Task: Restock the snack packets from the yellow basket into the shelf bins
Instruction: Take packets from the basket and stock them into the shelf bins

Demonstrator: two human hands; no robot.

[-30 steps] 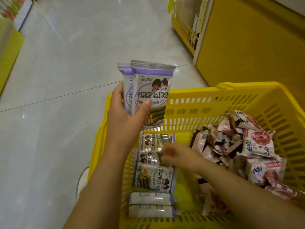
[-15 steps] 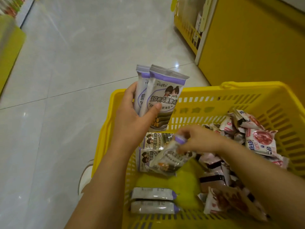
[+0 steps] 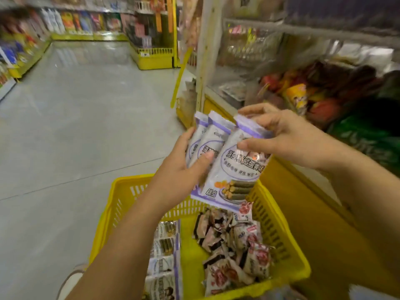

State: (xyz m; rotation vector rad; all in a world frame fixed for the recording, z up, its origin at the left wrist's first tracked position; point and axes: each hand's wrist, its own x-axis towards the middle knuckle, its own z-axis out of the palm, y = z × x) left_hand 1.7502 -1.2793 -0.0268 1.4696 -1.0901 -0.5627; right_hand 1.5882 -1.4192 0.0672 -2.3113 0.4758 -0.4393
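Centrally, packets (image 3: 236, 169): three, long axes near upright, tops up.
Left hand (image 3: 177, 169): grips two.
Right hand (image 3: 283, 137): pinches third's top.

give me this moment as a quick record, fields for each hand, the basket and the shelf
left: left hand grips two purple-and-white foil snack packets, upright and fanned
right: right hand pinches the top of a third matching packet in front of those two
basket: yellow slotted plastic basket below the hands
basket left side: row of purple-and-white packets
basket right side: heap of red-and-white packets
shelf: bins of mixed snacks at right, blurred
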